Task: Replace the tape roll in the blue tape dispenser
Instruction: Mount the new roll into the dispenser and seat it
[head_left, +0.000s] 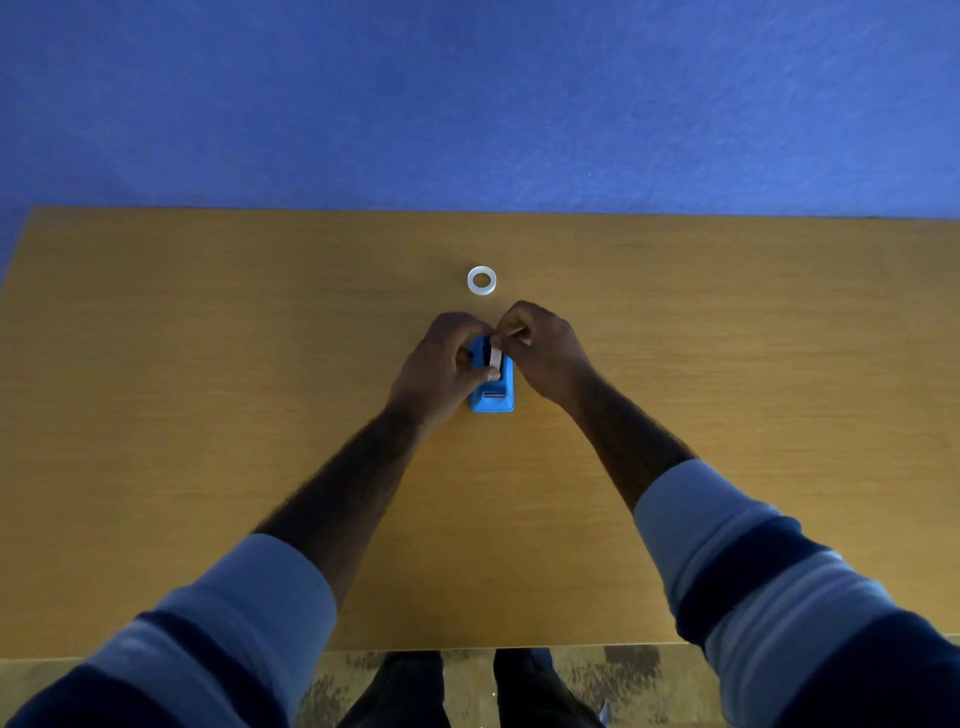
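A plain office or study corner: a bare wooden desk (208, 415) set against a blue textured wall (467, 104), with worn flooring (623, 675) at its near edge.

One blue tape dispenser (492, 387) at frame centre. Two tape rolls: one in the dispenser (493, 356), one white ring (481, 280) just above it. Two hands: left hand (441, 364), right hand (545, 348). One wooden table (208, 364). Two striped sleeves, lower corners.
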